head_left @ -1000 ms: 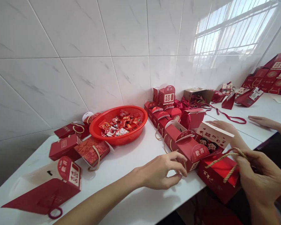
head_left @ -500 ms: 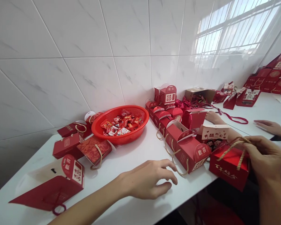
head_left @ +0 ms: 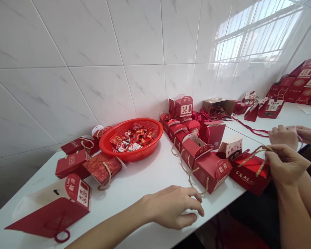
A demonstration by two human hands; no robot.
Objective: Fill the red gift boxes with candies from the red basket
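My right hand [head_left: 286,164] pinches the gold rope handle [head_left: 251,155] of a red gift box [head_left: 250,176] with gold lettering, at the table's front edge. My left hand [head_left: 176,207] is spread over the white table [head_left: 134,221], fingers apart and loosely curled, holding nothing. Nearest to it is a closed red box [head_left: 212,171] with a rope handle, at the front of a row of similar boxes. Behind the held box, a box with a raised cream flap [head_left: 230,147] shows cartoon figures, partly hidden.
A red plastic basket [head_left: 129,157] holds wrapped candies. Several red boxes lie left of it, with an open box [head_left: 49,207] at the front left. A co-worker's hands [head_left: 283,136] hold a dark red ribbon [head_left: 256,131]. A box stack [head_left: 300,83] stands far right.
My right hand has moved left with the box, which now sits closer to the table edge. My left hand shifted slightly right and down. The co-worker's hands have come together on the ribbon.
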